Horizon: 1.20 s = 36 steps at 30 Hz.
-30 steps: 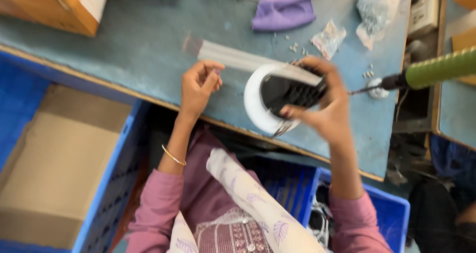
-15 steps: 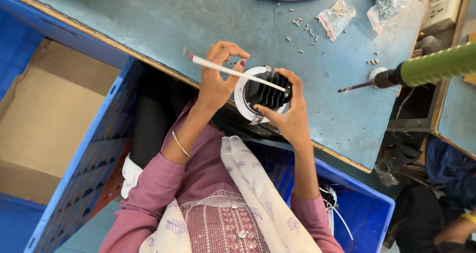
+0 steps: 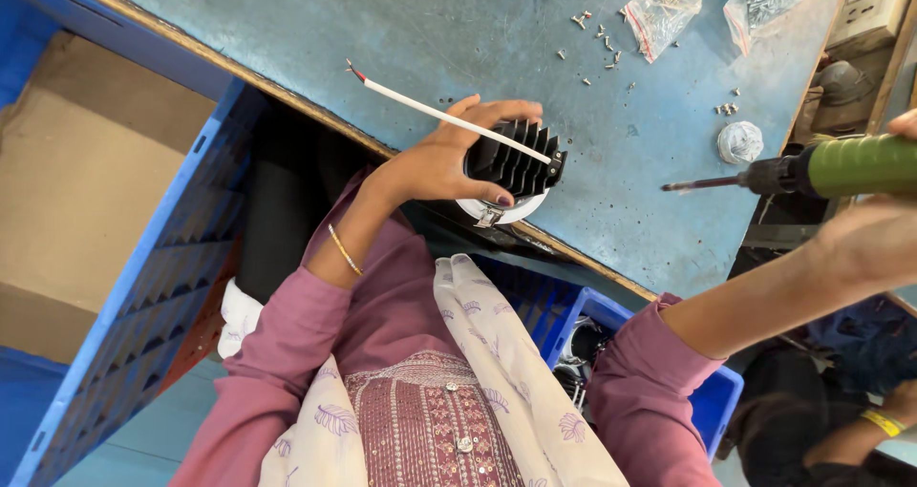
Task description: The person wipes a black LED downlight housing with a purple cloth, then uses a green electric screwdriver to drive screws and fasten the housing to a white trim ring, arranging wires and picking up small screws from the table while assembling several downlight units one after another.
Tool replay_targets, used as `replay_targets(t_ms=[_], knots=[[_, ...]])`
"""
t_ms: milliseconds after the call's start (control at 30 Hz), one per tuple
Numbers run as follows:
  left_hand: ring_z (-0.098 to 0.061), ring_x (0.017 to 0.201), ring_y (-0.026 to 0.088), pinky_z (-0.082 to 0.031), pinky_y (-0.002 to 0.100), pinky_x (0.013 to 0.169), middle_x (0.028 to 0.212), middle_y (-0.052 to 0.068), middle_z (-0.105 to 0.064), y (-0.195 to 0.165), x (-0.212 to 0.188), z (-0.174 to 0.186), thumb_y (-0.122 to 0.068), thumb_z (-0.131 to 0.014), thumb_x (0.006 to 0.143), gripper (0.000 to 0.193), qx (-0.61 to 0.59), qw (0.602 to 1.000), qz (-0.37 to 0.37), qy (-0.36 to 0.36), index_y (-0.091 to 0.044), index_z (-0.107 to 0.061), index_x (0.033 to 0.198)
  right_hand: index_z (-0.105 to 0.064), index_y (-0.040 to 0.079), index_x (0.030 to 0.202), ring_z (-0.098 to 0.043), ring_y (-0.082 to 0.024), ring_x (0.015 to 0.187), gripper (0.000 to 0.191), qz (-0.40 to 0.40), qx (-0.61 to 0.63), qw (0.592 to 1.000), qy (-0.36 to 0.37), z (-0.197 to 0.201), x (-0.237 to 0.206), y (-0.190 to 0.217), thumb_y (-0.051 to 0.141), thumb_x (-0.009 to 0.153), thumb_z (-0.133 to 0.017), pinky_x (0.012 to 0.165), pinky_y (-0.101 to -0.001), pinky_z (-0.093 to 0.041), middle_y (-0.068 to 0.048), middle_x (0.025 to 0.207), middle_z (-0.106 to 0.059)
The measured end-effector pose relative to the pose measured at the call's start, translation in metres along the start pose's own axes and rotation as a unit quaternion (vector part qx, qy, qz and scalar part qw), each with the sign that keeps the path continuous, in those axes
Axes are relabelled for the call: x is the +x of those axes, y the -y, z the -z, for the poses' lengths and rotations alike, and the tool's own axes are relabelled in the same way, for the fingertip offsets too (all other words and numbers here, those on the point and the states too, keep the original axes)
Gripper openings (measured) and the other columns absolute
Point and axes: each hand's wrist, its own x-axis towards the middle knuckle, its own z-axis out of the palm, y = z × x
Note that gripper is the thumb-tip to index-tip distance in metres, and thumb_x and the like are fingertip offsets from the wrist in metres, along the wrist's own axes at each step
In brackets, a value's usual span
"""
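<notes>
The left hand (image 3: 441, 162) wraps its fingers around a black finned downlight (image 3: 511, 167) with a white rim, pressing it at the near edge of the blue worktable (image 3: 287, 29) — a white wire (image 3: 449, 119) runs up and left from it. The right hand (image 3: 874, 243) reaches toward a green power screwdriver (image 3: 812, 169) (its grasp is out of sight). Two clear bags of screws (image 3: 661, 11) lie at the far side, loose screws between. A blue crate (image 3: 162, 286) lined with cardboard sits left, below.

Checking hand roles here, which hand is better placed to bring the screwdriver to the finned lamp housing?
Right, probably. The right hand is at the green power screwdriver, tip toward the black finned lamp housing; the left hand is busy steadying it.
</notes>
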Motion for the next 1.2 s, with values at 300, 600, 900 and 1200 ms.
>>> replay_targets(t_ms=[300, 600, 900, 1200], knots=[[-0.046, 0.149, 0.028, -0.011, 0.053, 0.13, 0.157, 0.01, -0.053, 0.011, 0.003, 0.003, -0.046, -0.088, 0.074, 0.091, 0.004, 1.0, 0.01, 0.017, -0.02, -0.048, 0.151, -0.042, -0.002, 0.091, -0.045, -0.018, 0.057, 0.069, 0.137, 0.264, 0.955, 0.017, -0.028, -0.017, -0.001, 0.067, 0.092, -0.042, 0.052, -0.0309, -0.038, -0.012, 0.083, -0.043], [-0.045, 0.151, 0.029, -0.013, 0.052, 0.13, 0.157, 0.011, -0.053, 0.017, 0.003, 0.005, -0.047, -0.088, 0.074, 0.089, 0.003, 1.0, 0.01, 0.009, -0.021, -0.05, 0.151, -0.042, -0.002, 0.096, -0.044, -0.018, 0.043, 0.086, 0.2, 0.3, 0.932, 0.034, -0.132, -0.067, 0.017, 0.083, 0.089, -0.032, 0.041, -0.0313, -0.038, -0.012, 0.075, -0.043], [-0.044, 0.151, 0.029, -0.012, 0.052, 0.13, 0.157, 0.011, -0.053, 0.021, 0.003, 0.006, -0.046, -0.088, 0.073, 0.09, 0.001, 1.0, 0.014, 0.011, -0.022, -0.051, 0.15, -0.044, -0.005, 0.117, -0.04, -0.02, 0.038, 0.103, 0.189, 0.227, 0.955, 0.006, -0.158, -0.06, 0.017, 0.092, 0.083, -0.03, 0.039, -0.0344, -0.036, -0.015, 0.071, -0.043], [-0.043, 0.15, 0.026, -0.01, 0.052, 0.129, 0.154, 0.007, -0.056, 0.009, 0.003, 0.01, -0.047, -0.087, 0.069, 0.1, -0.006, 1.0, 0.014, 0.017, -0.02, -0.043, 0.154, -0.044, -0.005, 0.128, -0.037, -0.021, 0.036, 0.116, 0.182, 0.174, 0.967, 0.043, -0.157, -0.057, 0.011, 0.099, 0.079, -0.028, 0.037, -0.0353, -0.035, -0.014, 0.072, -0.042]])
